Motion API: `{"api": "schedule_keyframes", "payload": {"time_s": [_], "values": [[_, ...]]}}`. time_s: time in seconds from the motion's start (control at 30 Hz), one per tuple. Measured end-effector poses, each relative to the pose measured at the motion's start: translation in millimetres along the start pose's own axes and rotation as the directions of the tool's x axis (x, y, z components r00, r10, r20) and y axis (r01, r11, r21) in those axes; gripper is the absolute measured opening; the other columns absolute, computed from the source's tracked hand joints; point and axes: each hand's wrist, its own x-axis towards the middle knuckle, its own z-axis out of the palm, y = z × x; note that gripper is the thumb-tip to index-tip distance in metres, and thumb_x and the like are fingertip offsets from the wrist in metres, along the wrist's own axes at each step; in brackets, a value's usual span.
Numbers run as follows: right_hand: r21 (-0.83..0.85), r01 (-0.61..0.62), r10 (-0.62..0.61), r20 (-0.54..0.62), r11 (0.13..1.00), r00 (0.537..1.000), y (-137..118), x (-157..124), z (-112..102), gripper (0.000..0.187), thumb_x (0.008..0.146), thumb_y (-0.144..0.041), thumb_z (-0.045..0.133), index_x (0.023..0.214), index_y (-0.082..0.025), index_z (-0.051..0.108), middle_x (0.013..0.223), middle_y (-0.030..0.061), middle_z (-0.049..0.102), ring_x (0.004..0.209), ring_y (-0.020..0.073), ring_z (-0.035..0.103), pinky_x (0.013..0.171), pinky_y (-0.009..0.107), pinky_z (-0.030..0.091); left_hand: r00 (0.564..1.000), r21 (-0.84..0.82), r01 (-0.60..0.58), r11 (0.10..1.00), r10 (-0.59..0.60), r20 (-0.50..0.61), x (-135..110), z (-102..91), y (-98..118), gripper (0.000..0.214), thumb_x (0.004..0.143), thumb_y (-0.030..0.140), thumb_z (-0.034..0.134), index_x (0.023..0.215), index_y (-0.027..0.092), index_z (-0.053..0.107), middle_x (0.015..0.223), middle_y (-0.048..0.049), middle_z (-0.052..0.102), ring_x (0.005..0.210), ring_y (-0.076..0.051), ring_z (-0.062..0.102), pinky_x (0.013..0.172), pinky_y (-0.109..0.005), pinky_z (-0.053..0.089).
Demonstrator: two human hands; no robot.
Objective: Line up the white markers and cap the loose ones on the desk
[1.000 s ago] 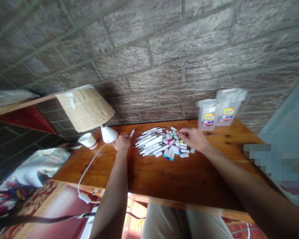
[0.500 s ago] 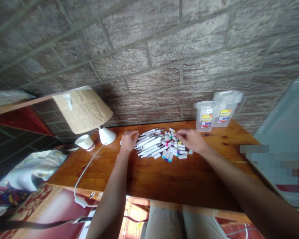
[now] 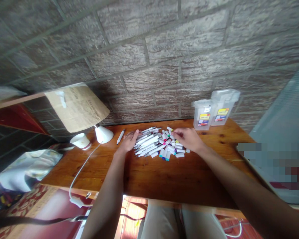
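Since a second ago, the left hand point(image 3: 130, 142) has moved from beside the one lamp point(image 3: 104, 134) to the left edge of the one heap of pens point(image 3: 147, 143), and one lone pen point(image 3: 120, 136) now lies between lamp and hand. Its fingers are loosely bent, while the right hand point(image 3: 189, 138) curls its fingers at the many caps point(image 3: 167, 154), too jumbled to count; whether either grips anything I cannot tell. One cup point(image 3: 80, 142) and two clear boxes point(image 3: 202, 114) share the table point(image 3: 151, 179).
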Motion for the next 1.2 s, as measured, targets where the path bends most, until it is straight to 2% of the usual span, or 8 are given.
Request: {"api": "schedule_keyframes", "payload": {"time_s": [0.13, 0.3, 0.4, 0.5, 0.6, 0.8, 1.0, 1.2], "values": [[-0.006, 0.003, -0.003, 0.009, 1.000, 1.000, 1, 0, 0, 0.027, 0.093, -0.035, 0.052, 0.084, -0.023, 0.075, 0.085, 0.0011, 0.077, 0.075, 0.0167, 0.069, 0.071, 0.026, 0.045, 0.999, 0.027, -0.002, 1.000, 0.003, -0.046, 0, -1.1, 1, 0.062, 0.100, 0.054, 0.020, 0.102, 0.031, 0.077, 0.120, -0.0004, 0.072, 0.125, -0.024, 0.058, 0.114, -0.042, 0.033], [-0.011, 0.003, -0.003, 0.004, 1.000, 1.000, 3, 0, 0, 0.029, 0.093, -0.038, 0.052, 0.085, -0.023, 0.075, 0.081, 0.0005, 0.077, 0.072, 0.0163, 0.068, 0.068, 0.025, 0.044, 0.990, 0.016, 0.076, 0.997, -0.074, -0.120, 1, -4.3, -3, 0.069, 0.100, 0.054, 0.016, 0.096, 0.027, 0.079, 0.107, -0.0038, 0.077, 0.112, -0.025, 0.066, 0.104, -0.040, 0.045], [-0.003, -0.011, 0.011, 0.013, 1.000, 1.000, 2, 0, 0, 0.029, 0.093, -0.038, 0.052, 0.085, -0.023, 0.075, 0.081, 0.0004, 0.076, 0.071, 0.0157, 0.068, 0.068, 0.025, 0.044, 0.984, -0.053, 0.072, 0.996, -0.079, -0.161, 0, -4.4, -1, 0.071, 0.100, 0.055, 0.013, 0.104, 0.025, 0.078, 0.115, -0.0053, 0.074, 0.119, -0.026, 0.062, 0.109, -0.042, 0.041], [-0.020, -0.002, 0.003, 0.021, 1.000, 1.000, 1, 0, 1, 0.027, 0.092, -0.035, 0.052, 0.083, -0.023, 0.075, 0.081, 0.0004, 0.076, 0.072, 0.0156, 0.068, 0.069, 0.025, 0.044, 0.995, -0.076, 0.008, 0.997, -0.015, -0.096, -1, -1.7, 4, 0.067, 0.101, 0.054, 0.012, 0.115, 0.032, 0.074, 0.136, 0.0004, 0.063, 0.135, -0.024, 0.049, 0.116, -0.045, 0.031], [-0.018, 0.008, -0.007, 0.030, 1.000, 1.000, -1, 0, 2, 0.029, 0.093, -0.036, 0.051, 0.080, -0.023, 0.074, 0.077, 0.0003, 0.075, 0.070, 0.0152, 0.067, 0.067, 0.024, 0.043, 1.000, -0.061, 0.012, 0.998, -0.012, -0.014, 1, 1.2, 7, 0.065, 0.100, 0.053, 0.013, 0.110, 0.035, 0.075, 0.139, 0.0023, 0.060, 0.138, -0.024, 0.046, 0.116, -0.047, 0.031], [-0.007, 0.021, -0.020, 0.029, 1.000, 0.999, -1, -1, 2, 0.031, 0.093, -0.038, 0.051, 0.079, -0.023, 0.073, 0.073, -0.0002, 0.074, 0.067, 0.0147, 0.066, 0.067, 0.024, 0.043, 0.996, 0.010, 0.082, 0.997, -0.082, -0.030, 6, 2.4, 4, 0.068, 0.099, 0.055, 0.013, 0.102, 0.032, 0.077, 0.131, -0.0023, 0.066, 0.133, -0.027, 0.052, 0.112, -0.048, 0.036], [0.004, 0.005, -0.005, 0.042, 1.000, 0.999, 0, 0, 1, 0.030, 0.093, -0.037, 0.051, 0.081, -0.023, 0.074, 0.076, -0.0002, 0.075, 0.068, 0.0151, 0.066, 0.068, 0.024, 0.043, 0.935, 0.111, 0.339, 0.934, -0.322, -0.147, 7, 0.4, -3, 0.076, 0.096, 0.060, 0.010, 0.115, 0.021, 0.073, 0.132, -0.0174, 0.063, 0.136, -0.039, 0.045, 0.111, -0.060, 0.028], [-0.038, 0.007, -0.005, 0.041, 0.999, 0.999, 0, 0, 3, 0.029, 0.093, -0.036, 0.051, 0.080, -0.023, 0.074, 0.076, -0.0001, 0.074, 0.069, 0.0146, 0.066, 0.068, 0.025, 0.042, 0.925, 0.123, 0.348, 0.930, -0.318, -0.210, 5, 2.1, -4, 0.072, 0.096, 0.061, 0.015, 0.117, 0.019, 0.070, 0.132, -0.0204, 0.063, 0.135, -0.043, 0.044, 0.108, -0.065, 0.027]]}}
